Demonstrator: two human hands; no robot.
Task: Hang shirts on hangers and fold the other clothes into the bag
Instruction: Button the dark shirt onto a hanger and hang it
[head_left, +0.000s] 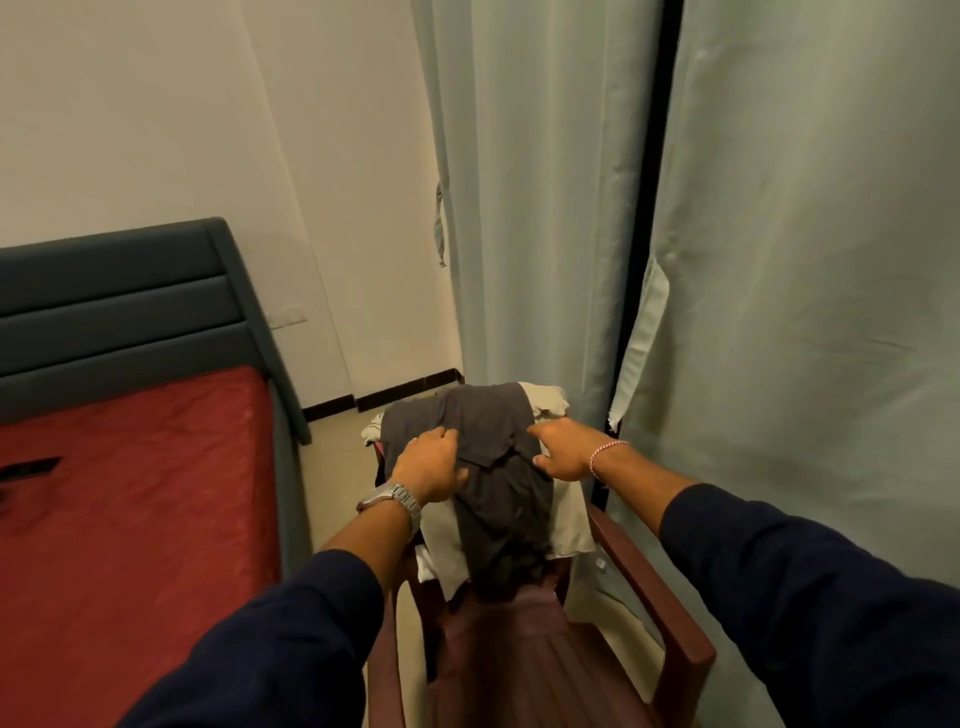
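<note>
Left hand: the left hand (431, 465), palm down with fingers curled, grips the near-left edge of a dark grey shirt (493, 457); a metal link watch (395, 500) circles its wrist.
Right hand: the right hand (563, 449), fingers bent, pinches the same shirt at its right edge; a thin pink-and-white thread bracelet (605, 454) sits at the wrist.
Shirt: soft, creased cloth, draped between the 2 hands over the back of a chair (639, 587).
Under the shirt: pale beige and white clothes (569, 525), limp and layered, spreading beyond both hands.
Chair: glossy maroon, with smooth armrests, below both forearms.
Left of the left hand: a bed (130, 493) with a wrinkled red sheet and a padded teal headboard.
Beyond the right hand: smooth pale grey-green curtains (779, 260) hanging in long folds.
</note>
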